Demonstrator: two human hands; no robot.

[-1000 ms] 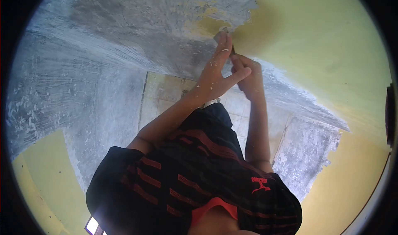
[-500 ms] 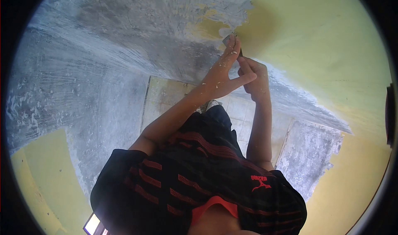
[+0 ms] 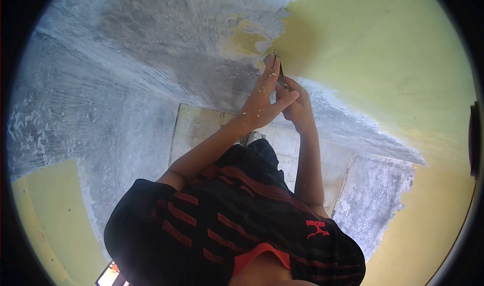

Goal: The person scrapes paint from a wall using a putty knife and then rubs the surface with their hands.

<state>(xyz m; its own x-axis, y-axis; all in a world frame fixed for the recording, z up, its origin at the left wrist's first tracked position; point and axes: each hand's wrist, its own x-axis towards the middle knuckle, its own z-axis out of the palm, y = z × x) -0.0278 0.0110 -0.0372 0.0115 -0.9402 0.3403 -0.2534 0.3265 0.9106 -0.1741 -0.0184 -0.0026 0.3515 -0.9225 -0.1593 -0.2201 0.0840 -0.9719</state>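
My right hand (image 3: 297, 107) is closed around the lower end of a scraper (image 3: 282, 78), which has a thin, dark metal blade. The straight fingers of my left hand (image 3: 263, 97) lie against the blade near its tip, with the thumb spread toward my right hand. The scraper's tip meets the wall (image 3: 297, 39) at the ragged border between yellow-green paint and bare grey plaster. Small pale paint flakes stick to my left hand and forearm, and a few crumbs sit at the fingertips. Most of the handle is hidden inside my right hand.
Bare grey plaster (image 3: 151, 29) covers the wall at the left, with yellow paint (image 3: 383, 54) at the right. Below my arms is a pale tiled floor (image 3: 287, 137), where part of a shoe (image 3: 255, 136) shows. A dark object (image 3: 474, 140) sits at the far right edge.
Both hands and the scraper have shifted down and slightly left in view, and the wall has shifted left too. More of the blade shows between my hands.
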